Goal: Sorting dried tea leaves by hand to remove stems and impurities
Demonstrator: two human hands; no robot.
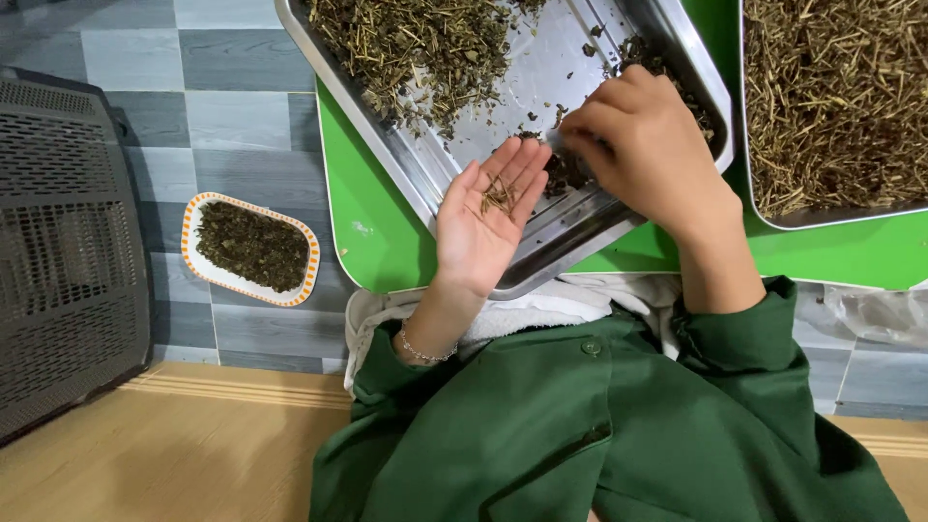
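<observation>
Steel tray (425, 179) on green table (362, 217); left hand (483, 227) open, right hand (643, 145) fingers apparently pinching herbs (565, 174).

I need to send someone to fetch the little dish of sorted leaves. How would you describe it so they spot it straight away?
Start at the green tabletop that carries the shiny metal trays of dried stems. Look down to the grey tiled floor on its left, next to the dark perforated plastic panel. There lies a small white oblong dish with an orange-patterned rim, heaped with dark crumbled leaves: the only non-metal container and by far the smallest.

tray (425, 174): shiny smooth metal | board (362, 213): glossy green plastic | herbs (416, 43): dry, rough | jacket (599, 435): matt cloth
</observation>
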